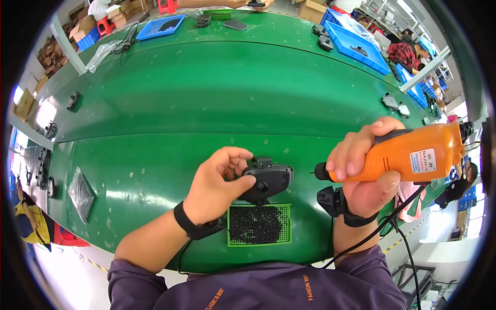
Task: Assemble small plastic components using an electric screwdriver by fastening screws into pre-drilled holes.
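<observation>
My left hand (222,178) grips a black plastic housing (274,180) by its left side, thumb on its face. The housing has a round knob and a raised bracket on its top edge. In my right hand (356,155) is an orange electric screwdriver (408,152), held nearly level with its tip pointing left toward the housing. A gap lies between the tip and the housing. Just below the housing, a green perforated basket (290,223) holds many small black pieces (256,225), too small to make out. My wrists carry black straps with small devices.
A black cable (361,243) runs from the screwdriver past my right forearm. A clear plastic bag (81,195) lies at left. Blue trays (161,27) and black housings (324,41) are at the far side, where another person's hands (258,4) work. A metal post (67,44) stands far left.
</observation>
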{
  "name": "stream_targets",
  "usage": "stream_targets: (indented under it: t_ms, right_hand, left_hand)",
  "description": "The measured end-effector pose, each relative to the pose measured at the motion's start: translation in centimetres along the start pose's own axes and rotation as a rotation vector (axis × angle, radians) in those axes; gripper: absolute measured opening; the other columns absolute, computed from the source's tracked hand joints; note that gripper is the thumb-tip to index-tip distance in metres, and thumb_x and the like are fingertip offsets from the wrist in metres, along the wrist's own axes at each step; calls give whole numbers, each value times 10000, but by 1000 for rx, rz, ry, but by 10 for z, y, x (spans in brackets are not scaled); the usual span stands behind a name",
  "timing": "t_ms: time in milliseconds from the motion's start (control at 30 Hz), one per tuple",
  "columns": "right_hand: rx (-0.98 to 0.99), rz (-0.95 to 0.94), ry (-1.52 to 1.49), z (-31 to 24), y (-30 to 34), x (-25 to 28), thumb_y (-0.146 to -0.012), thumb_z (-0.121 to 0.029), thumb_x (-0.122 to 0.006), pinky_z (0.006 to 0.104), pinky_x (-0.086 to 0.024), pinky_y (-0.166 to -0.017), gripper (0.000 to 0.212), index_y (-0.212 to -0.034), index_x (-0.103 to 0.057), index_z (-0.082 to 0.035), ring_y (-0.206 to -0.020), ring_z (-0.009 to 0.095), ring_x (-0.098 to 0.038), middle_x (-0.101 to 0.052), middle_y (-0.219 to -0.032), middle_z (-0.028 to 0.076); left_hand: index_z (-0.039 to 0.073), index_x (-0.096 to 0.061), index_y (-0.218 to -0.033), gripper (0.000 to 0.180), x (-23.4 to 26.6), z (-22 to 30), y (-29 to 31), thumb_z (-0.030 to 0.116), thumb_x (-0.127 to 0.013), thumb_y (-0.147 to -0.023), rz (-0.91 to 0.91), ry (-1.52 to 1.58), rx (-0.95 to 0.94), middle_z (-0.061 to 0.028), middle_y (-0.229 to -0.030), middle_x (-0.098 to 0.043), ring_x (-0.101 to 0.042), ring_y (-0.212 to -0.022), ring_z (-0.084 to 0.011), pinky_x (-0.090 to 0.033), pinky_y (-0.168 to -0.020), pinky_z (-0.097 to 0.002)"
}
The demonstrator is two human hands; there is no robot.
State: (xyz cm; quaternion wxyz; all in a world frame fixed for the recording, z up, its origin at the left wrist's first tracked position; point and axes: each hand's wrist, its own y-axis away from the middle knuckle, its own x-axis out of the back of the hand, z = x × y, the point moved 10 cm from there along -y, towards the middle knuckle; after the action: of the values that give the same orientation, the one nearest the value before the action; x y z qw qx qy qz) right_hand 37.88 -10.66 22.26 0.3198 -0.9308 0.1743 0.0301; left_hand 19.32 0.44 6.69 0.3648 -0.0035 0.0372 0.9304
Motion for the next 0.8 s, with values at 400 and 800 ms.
stream_targets:
  t_ms: [400, 800]
  right_hand:
    - [51, -22, -21, -16, 0, 6, -915, -601, -693, 310, -536, -576, 733, -1293, -405, -42, -583, 149, -566, -548, -752, 22]
    - [87, -419, -324, -18, -8, 17, -831, -557, -808, 390, -621, -680, 810, -1293, -435, -5, -692, 239, -683, -616, -818, 74]
  left_hand:
    - [39, -601, -1249, 289, 44, -5, -20, 63, -665, -968, -87, 766, 234, -67, -1141, -692, -674, -1044, -162, -543, -891, -302]
    - [-4, -553, -1385, 429, 216, -45, -125, 46, -648, -970, 343, 354, 160, -74, -1138, -683, -656, -960, -186, -528, -827, -300]
